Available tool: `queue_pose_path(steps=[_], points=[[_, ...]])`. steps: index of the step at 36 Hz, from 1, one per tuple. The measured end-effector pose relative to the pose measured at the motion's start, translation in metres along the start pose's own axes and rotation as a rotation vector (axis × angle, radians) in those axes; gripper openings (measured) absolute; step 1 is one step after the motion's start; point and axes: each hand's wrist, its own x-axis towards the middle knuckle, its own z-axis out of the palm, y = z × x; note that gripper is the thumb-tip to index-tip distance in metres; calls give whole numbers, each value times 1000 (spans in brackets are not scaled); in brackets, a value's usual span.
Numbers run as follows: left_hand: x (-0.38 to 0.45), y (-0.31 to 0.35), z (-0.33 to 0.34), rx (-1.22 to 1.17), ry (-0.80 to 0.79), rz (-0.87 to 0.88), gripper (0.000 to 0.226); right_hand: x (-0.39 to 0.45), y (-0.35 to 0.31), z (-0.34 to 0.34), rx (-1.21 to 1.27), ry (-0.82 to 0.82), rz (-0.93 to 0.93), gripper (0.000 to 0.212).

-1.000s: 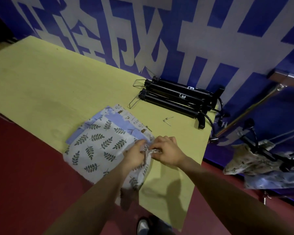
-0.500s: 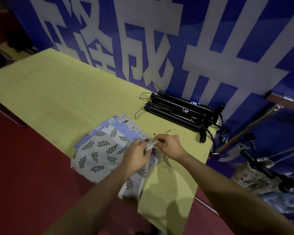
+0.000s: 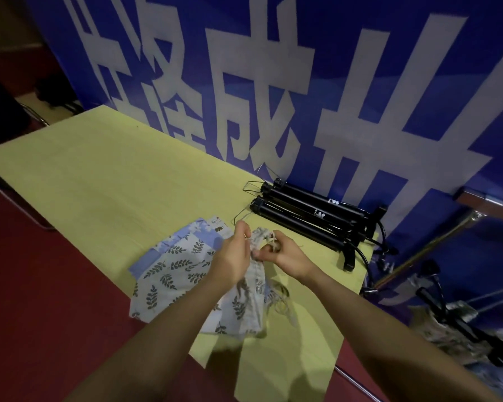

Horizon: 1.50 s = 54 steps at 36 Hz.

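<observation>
Behind the tabletop hangs a blue banner with large white characters; a red floor lies below the near edge.

**Position of the work.** A leaf-print cloth lies at the near edge of the tabletop, on top of a small stack. Its right edge is gathered into a bunch and raised just above the surface, between both hands. Frayed threads hang from the lower part.

**Grip.** The left hand pinches the bunch from the left, fingers curled. The right hand pinches it from the right, fingers curled likewise. Whether either grip also holds a pin or clip cannot be told; anything of that kind is too small to make out.

**Progress (judged).** The gathering of the edge is under way. The rest of the cloth lies flat, and no cloth is attached to the black hangers, which lie well apart at the back, untouched. Most of the work appears to remain.

**Count.**
- Hands: two, both on the one cloth.
- Cloths: at least three layers, namely the leaf-print cloth, a blue cloth and a pale printed cloth under it.
- Hangers: at least three bars, stacked; the exact number cannot be told.
</observation>
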Motion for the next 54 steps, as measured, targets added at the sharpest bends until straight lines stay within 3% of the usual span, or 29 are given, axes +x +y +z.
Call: queue_pose_path(steps=[2, 6, 9, 13, 18, 24, 29, 35, 43, 49, 54], points=[[2, -1, -1, 13, 2, 1, 8, 4, -2, 1, 61, 28, -16, 48], [0, -6, 2, 85, 102, 47, 19, 17, -3, 2, 6, 119, -36, 14], [-3, -7, 9, 144, 175, 69, 28, 26, -2, 0, -7, 137, -39, 13], [1, -6, 22, 245, 41, -35, 57, 36, 1, -4, -41, 166, -38, 12], [10, 1, 25, 420, -31, -65, 71, 44, 10, -16, -136, 235, -15, 9], [25, -2, 17, 595, -97, -38, 69, 53, 28, -34, -289, 293, 19, 9], [30, -4, 8, 724, -178, 47, 51, 55, 45, -39, -215, 283, 76, 9], [50, -25, -2, 704, -115, -49, 71, 53, 57, -33, -47, 245, 83, 24], [77, -43, -25, 713, -29, -33, 68, 66, 76, -5, -650, 271, 155, 18], [83, -54, -10, 622, -16, 86, 62, 76, 82, 6, -833, 344, 196, 27], [90, -56, -5, 524, -176, 94, 71, 86, 79, 12, -885, 362, 199, 17]])
